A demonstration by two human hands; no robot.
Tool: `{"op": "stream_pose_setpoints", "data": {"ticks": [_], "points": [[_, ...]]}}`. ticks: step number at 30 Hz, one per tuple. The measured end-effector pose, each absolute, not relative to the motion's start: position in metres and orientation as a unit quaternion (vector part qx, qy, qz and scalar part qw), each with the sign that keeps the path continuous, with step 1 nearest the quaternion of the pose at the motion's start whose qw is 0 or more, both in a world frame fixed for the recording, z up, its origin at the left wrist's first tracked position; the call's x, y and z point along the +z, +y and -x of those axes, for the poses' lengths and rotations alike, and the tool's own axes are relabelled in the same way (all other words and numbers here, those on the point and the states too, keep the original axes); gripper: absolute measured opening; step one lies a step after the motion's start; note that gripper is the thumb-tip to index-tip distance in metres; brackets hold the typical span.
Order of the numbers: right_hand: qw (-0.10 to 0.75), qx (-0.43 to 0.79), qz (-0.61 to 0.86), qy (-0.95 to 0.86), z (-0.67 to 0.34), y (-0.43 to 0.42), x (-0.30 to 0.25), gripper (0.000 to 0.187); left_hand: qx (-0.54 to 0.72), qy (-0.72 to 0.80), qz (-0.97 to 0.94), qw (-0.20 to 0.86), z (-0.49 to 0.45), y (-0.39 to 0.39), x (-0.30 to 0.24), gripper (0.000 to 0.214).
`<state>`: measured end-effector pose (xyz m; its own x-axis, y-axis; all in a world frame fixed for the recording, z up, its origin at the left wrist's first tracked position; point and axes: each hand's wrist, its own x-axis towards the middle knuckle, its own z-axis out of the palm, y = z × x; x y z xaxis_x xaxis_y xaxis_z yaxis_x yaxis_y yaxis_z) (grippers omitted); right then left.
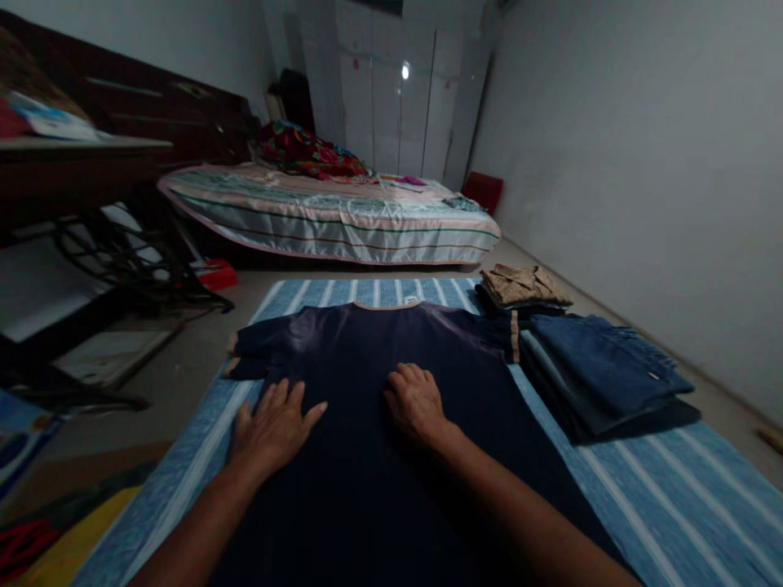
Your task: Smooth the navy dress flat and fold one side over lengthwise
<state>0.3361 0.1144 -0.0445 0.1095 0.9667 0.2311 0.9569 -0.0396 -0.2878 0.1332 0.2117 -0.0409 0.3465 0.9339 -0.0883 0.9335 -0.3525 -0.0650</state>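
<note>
A dark navy T-shirt (pixel 360 473) with tan trim at the neck and cuffs lies spread flat, its collar pointing away from me. Near its left edge, my left hand (pixel 272 424) rests flat on the fabric with fingers and thumb spread. My right hand (pixel 417 401) lies on the middle of the chest, fingers bent and close together; whether cloth is pinched under them is hidden. Beneath the shirt is a blue and white striped cloth (pixel 666 497). The lower part of the shirt runs out of view below.
Folded jeans (pixel 605 359) are stacked at the right, with a folded brown patterned garment (pixel 523 285) behind them. A bed (pixel 342 220) stands beyond, before a white wardrobe (pixel 385 106). A treadle sewing table (pixel 79 151) is at left, and a yellow cloth (pixel 86 534) lies lower left.
</note>
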Motion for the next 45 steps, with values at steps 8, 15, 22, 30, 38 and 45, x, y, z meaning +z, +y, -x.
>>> {"op": "stream_pose_setpoints", "data": {"ticks": [8,15,22,30,38,45], "points": [[0.136,0.020,0.804,-0.578,-0.379,0.103,-0.048,0.029,0.004,-0.545,0.838,-0.004,-0.158,0.235,-0.050,0.070],[0.108,-0.028,0.879,-0.463,-0.442,0.072,-0.046,0.022,-0.003,-0.549,0.836,-0.012,-0.151,0.240,-0.053,0.074],[0.136,-0.029,0.843,-0.520,-0.457,0.069,-0.063,0.021,-0.014,-0.545,0.839,0.009,-0.149,0.240,-0.056,0.075],[0.158,-0.029,0.821,-0.547,-0.458,0.102,-0.063,0.023,-0.005,-0.543,0.840,0.002,-0.148,0.243,-0.056,0.075],[0.164,-0.048,0.859,-0.483,-0.493,0.130,-0.070,0.026,0.005,-0.552,0.834,0.011,-0.147,0.241,-0.055,0.074],[0.160,-0.028,0.794,-0.586,-0.487,0.139,-0.077,0.026,0.019,-0.544,0.839,0.024,-0.145,0.242,-0.059,0.072]]}}
